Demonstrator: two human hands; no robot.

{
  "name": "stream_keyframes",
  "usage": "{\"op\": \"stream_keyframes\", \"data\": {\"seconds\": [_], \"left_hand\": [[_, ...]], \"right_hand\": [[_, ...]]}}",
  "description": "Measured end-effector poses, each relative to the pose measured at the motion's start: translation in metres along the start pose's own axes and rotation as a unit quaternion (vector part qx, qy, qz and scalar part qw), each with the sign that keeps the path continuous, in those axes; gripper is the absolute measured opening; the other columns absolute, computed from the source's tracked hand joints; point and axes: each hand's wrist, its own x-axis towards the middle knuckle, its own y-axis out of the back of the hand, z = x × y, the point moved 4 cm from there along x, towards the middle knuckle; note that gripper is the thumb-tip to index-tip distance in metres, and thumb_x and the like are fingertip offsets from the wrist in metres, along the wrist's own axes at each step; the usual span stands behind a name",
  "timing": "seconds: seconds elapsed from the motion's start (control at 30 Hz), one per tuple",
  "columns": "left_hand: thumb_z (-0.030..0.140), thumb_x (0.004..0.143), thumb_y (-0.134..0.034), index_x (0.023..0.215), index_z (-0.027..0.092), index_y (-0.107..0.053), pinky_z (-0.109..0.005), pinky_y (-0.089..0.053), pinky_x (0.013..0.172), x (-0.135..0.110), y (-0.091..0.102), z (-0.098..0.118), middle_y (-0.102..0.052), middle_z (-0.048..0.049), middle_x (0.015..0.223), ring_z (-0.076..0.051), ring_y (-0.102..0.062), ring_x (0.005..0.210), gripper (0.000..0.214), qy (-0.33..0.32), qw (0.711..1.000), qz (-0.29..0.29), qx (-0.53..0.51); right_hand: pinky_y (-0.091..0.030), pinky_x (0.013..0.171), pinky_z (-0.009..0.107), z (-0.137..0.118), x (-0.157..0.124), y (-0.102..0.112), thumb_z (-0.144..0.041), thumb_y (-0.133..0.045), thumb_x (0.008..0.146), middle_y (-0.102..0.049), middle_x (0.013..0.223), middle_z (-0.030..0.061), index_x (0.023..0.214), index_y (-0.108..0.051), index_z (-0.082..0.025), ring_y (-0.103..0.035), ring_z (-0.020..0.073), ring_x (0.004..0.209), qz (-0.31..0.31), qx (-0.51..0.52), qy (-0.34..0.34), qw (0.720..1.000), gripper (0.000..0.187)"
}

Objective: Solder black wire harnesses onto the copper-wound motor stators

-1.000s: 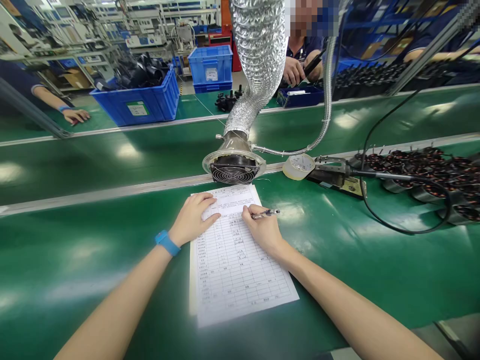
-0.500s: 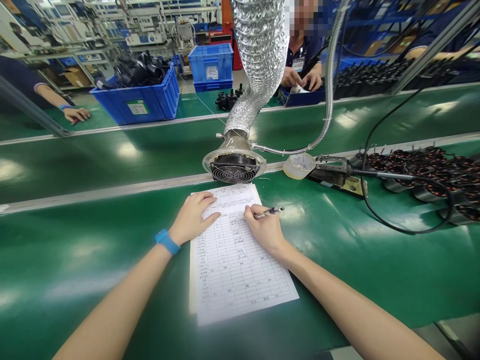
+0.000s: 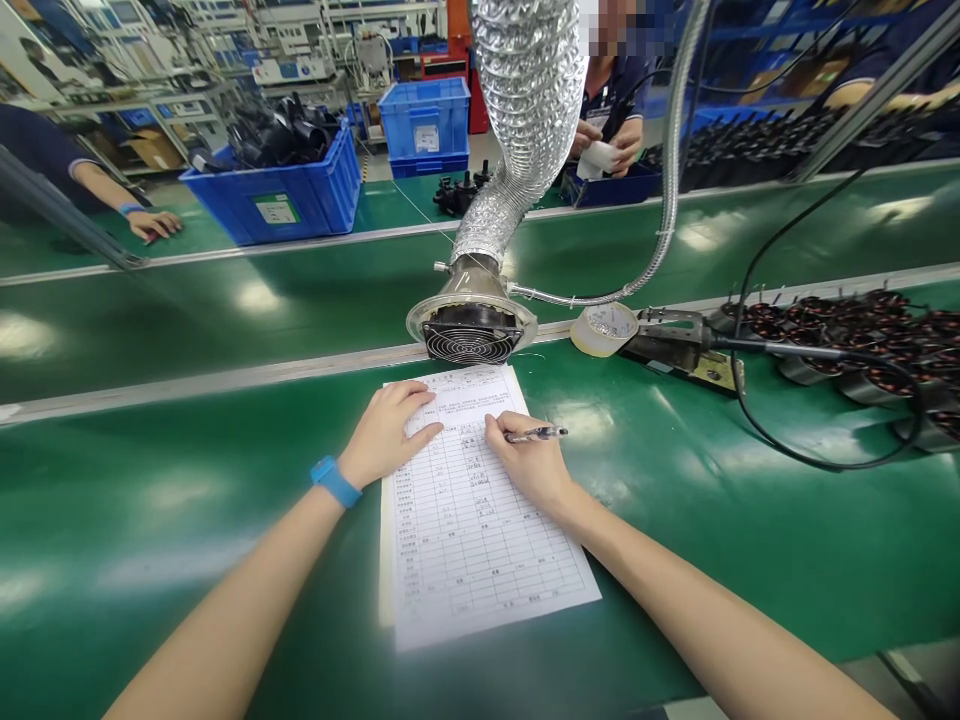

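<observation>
Green conveyor belt filling lower frame; I'm watching printed form lying lengthwise at center, under both hands. Left hand pressing open on its upper left; right hand clenching ballpoint pen, barrel pointing right across sheet.

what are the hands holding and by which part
The right hand grips a pen by its barrel, between the fingers. The left hand holds nothing, lying flat on a printed form.

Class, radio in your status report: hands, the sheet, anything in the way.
Left hand flat on the form. Right hand gripping a pen over the form. Fume hood just beyond the form's top edge.
</observation>
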Motion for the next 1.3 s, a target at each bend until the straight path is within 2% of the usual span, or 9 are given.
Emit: {"op": "stream_keyframes", "data": {"seconds": [0.27,0.57,1.3], "left_hand": [[0.045,0.093,-0.057,0.123,0.022,-0.062,-0.049,-0.042,0.104,0.0000,0.0022,0.0015,-0.060,-0.0097,0.130,-0.029,-0.053,0.121,0.038,0.000,1.000,-0.001,0.006],[0.044,0.093,-0.058,0.124,0.022,-0.061,-0.049,-0.042,0.104,0.0003,0.0020,0.0019,-0.059,-0.0094,0.131,-0.029,-0.053,0.122,0.038,-0.001,1.000,-0.002,0.004],[0.045,0.093,-0.057,0.124,0.021,-0.061,-0.048,-0.042,0.104,-0.0002,0.0007,0.0000,-0.058,-0.0091,0.131,-0.028,-0.052,0.122,0.039,0.000,1.000,-0.002,0.005]], "right_hand": [[-0.021,0.050,0.030,-0.0009,0.0002,-0.0011,-0.031,-0.049,0.091,-0.024,0.055,-0.0039,0.061,-0.018,-0.021,-0.023,0.0114,0.052,-0.006,-0.011,0.017,1.000,0.044],[-0.021,0.050,0.030,-0.0024,0.0006,0.0024,-0.033,-0.049,0.091,-0.024,0.053,-0.0042,0.058,-0.021,-0.022,-0.023,0.0117,0.051,0.016,-0.005,0.009,1.000,0.044],[-0.020,0.050,0.029,-0.0021,0.0011,0.0026,-0.028,-0.049,0.090,-0.022,0.055,-0.0048,0.060,-0.020,-0.021,-0.022,0.0108,0.052,0.025,0.003,0.022,0.999,0.042]]}}
